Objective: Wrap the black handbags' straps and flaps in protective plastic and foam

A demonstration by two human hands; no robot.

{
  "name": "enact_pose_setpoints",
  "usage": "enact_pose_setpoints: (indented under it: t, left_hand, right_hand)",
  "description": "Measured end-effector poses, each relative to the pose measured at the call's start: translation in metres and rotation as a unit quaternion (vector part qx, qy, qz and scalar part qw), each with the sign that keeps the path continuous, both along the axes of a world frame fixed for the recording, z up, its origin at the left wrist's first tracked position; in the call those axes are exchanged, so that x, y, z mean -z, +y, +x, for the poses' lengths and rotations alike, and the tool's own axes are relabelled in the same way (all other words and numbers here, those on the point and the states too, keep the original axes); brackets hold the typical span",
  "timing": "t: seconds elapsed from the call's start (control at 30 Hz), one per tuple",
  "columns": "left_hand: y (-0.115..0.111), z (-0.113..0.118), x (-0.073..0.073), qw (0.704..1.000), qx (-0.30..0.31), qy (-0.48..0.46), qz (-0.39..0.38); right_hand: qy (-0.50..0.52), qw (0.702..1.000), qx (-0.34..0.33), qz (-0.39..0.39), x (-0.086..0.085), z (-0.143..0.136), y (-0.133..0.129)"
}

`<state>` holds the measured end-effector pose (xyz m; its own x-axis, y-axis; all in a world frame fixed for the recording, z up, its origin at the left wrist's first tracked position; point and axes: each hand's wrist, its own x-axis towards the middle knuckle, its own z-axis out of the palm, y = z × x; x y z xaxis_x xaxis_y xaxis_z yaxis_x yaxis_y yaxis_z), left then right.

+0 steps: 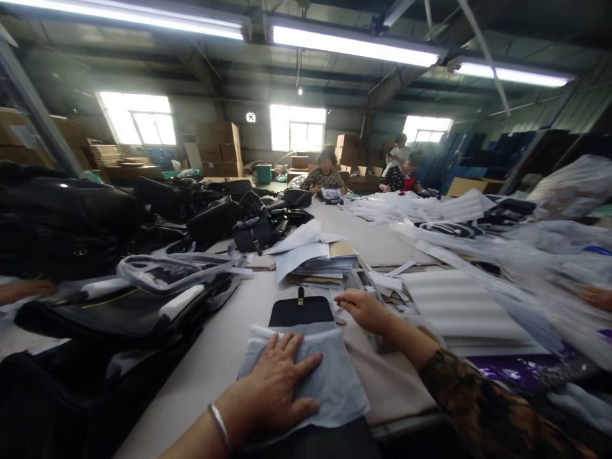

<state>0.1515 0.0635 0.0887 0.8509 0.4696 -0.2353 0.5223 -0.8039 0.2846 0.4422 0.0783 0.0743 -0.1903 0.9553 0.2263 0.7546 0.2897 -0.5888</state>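
A small black bag (302, 310) lies flat on the table before me, its flap with a gold-coloured clasp pointing away. White tissue paper (335, 382) covers the middle of it. My left hand (282, 379) rests flat on the paper, fingers spread. Just right of the flap is my right hand (366, 310), its fingers curled together; whether something small is between them cannot be seen. Beyond the flap sits a stack of paper and card sheets (315, 258).
Black bags (210, 220) crowd the left side, some with wrapped handles (167, 268). White foam sheets (454, 306) and plastic wrapping (540, 255) lie to the right. An open compartment (377, 287) holds paper scraps. Co-workers (325, 175) are at the far end; other people's hands show at both sides.
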Motion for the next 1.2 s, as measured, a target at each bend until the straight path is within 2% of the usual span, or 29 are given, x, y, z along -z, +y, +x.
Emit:
enact_pose_setpoints:
  t: [0.07, 0.13, 0.23, 0.33, 0.4, 0.5, 0.6, 0.7, 0.8, 0.93, 1.0, 1.1, 1.2]
  left_hand:
    - [0.001, 0.001, 0.001, 1.0, 0.003, 0.001, 0.002]
    - [0.003, 0.0, 0.004, 1.0, 0.005, -0.001, 0.0]
    - [0.003, -0.003, 0.008, 1.0, 0.001, -0.016, -0.007]
    - [0.003, -0.007, 0.014, 0.999, -0.006, -0.037, -0.024]
    - [0.003, -0.009, 0.017, 0.998, -0.009, -0.049, -0.033]
    - [0.004, -0.013, 0.021, 0.997, -0.013, -0.062, -0.046]
    - [0.004, -0.017, 0.022, 0.995, -0.015, -0.076, -0.061]
    - [0.004, -0.019, 0.023, 0.993, -0.014, -0.091, -0.073]
    - [0.005, -0.02, 0.024, 0.992, -0.018, -0.097, -0.075]
    - [0.009, -0.021, 0.026, 0.992, -0.013, -0.097, -0.077]
    - [0.01, -0.021, 0.026, 0.992, -0.013, -0.096, -0.082]
    - [0.011, -0.021, 0.025, 0.992, -0.012, -0.092, -0.081]
    - [0.009, -0.02, 0.024, 0.993, -0.013, -0.093, -0.07]
  right_hand:
    - [-0.017, 1.0, -0.007, 0.001, -0.008, -0.013, -0.002]
    - [-0.039, 0.998, -0.039, -0.01, -0.007, -0.035, -0.007]
    - [-0.084, 0.993, -0.078, -0.039, 0.007, -0.068, -0.016]
    - [-0.124, 0.986, -0.093, -0.066, 0.021, -0.082, -0.018]
    - [-0.138, 0.982, -0.099, -0.08, 0.023, -0.082, -0.011]
    - [-0.129, 0.981, -0.112, -0.094, 0.015, -0.089, 0.007]
    - [-0.099, 0.982, -0.129, -0.099, 0.008, -0.112, 0.023]
    - [-0.085, 0.981, -0.138, -0.11, 0.008, -0.132, 0.034]
    - [-0.103, 0.987, -0.068, -0.1, 0.014, -0.126, 0.052]
    - [-0.159, 0.979, 0.056, -0.114, 0.023, -0.093, 0.085]
    - [-0.185, 0.969, 0.082, -0.141, 0.028, -0.083, 0.097]
    - [-0.205, 0.96, 0.095, -0.166, 0.03, -0.083, 0.109]
    - [-0.203, 0.96, 0.093, -0.166, 0.015, -0.088, 0.115]
